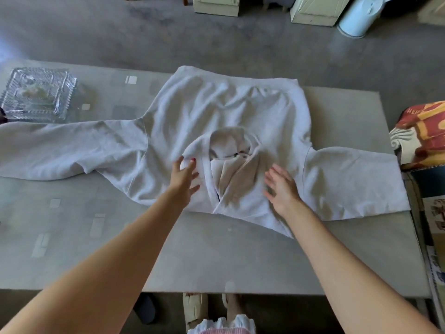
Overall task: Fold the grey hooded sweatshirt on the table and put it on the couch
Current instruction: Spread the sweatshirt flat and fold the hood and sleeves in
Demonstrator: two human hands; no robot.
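The grey hooded sweatshirt [216, 112] lies spread flat on the table [192, 256], hem at the far side, hood folded up over the body near me. Its left sleeve [60, 148] stretches to the table's left edge and its right sleeve [349, 179] to the right edge. My left hand [185, 174] rests on the hood's left edge, fingers spread, thumb over the fabric. My right hand [281, 186] lies flat on the hood's right side, fingers apart, holding nothing.
A cut-glass dish [36, 95] stands on the table's far left corner. A patterned red and yellow cushion [423, 133] sits at the right, beyond the table edge. Pale cabinets [313, 10] and a light blue bin [358, 18] stand on the floor behind.
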